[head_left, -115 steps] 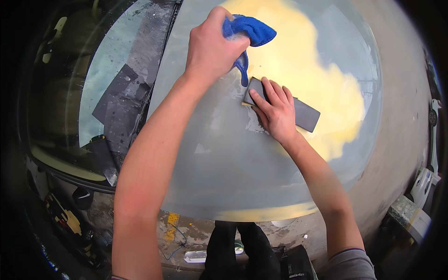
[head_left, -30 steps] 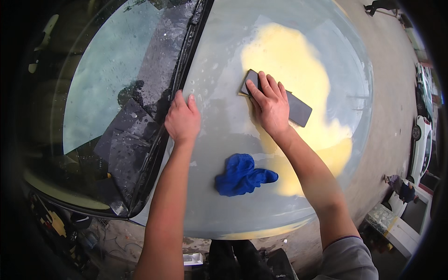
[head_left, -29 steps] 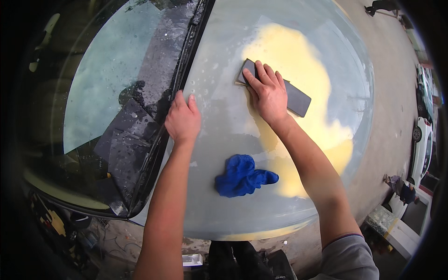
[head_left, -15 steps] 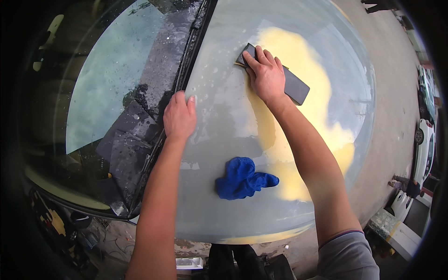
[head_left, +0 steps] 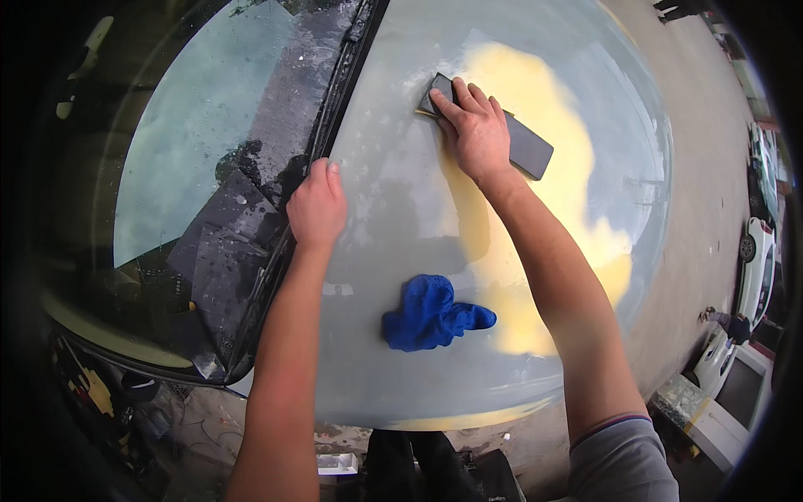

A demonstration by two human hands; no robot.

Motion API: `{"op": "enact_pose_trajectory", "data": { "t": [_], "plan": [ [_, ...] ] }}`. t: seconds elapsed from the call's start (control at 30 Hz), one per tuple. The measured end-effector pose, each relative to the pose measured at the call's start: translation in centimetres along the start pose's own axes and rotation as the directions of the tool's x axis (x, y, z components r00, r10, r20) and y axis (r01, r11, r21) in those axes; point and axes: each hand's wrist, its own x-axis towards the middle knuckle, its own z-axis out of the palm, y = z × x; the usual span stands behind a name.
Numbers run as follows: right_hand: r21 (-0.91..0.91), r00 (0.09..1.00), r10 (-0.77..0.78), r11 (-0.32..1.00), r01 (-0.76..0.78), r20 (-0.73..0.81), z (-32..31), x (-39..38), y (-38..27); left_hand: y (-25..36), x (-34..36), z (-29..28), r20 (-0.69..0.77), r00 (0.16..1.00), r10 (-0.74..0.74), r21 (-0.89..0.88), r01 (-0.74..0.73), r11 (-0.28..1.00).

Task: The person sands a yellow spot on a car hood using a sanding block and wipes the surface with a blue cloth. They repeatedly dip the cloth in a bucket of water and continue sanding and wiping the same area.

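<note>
My right hand [head_left: 480,138] presses on a long dark sanding block [head_left: 530,147], its fingers spread over the top and thumb side. The block lies aslant where bare grey meets a yellow patch [head_left: 577,167] on the car hood [head_left: 376,226]. My left hand [head_left: 318,201] is curled closed at the hood's edge beside the black windshield trim [head_left: 341,92]; its fingertips are hidden, so what it may hold does not show. Nearer to me on the hood lies a crumpled blue cloth [head_left: 431,314].
Dark sheets [head_left: 230,268] lie on the wet windshield [head_left: 180,142] at left. Parked cars, one of them a white car [head_left: 757,272], and a crouching person [head_left: 732,326] are at right. Cluttered items stand on the ground at lower left.
My right hand and the sanding block have moved slightly up and to the left. My left hand has shifted a little along the hood's edge, and its thumb has drawn in.
</note>
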Motion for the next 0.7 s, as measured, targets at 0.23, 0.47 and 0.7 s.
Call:
{"op": "enact_pose_trajectory", "data": {
  "t": [0.23,0.47,0.7],
  "plan": [
    [-0.036,0.997,-0.067,0.997,0.065,-0.044,-1.1,-4.4,-2.0,-1.3,-0.3,-0.6,0.030,0.998,-0.051,0.047,0.050,0.998],
    [0.056,0.999,0.013,0.998,-0.011,-0.035,-0.2,-2.1,-2.8,-1.8,-0.8,-0.6,0.049,0.997,-0.057,0.064,0.054,0.996],
    [-0.043,0.996,0.021,0.999,-0.025,-0.092,0.8,3.3,0.3,-0.6,0.1,0.3,0.012,1.000,-0.004,0.030,0.004,1.000]
  ]
}}
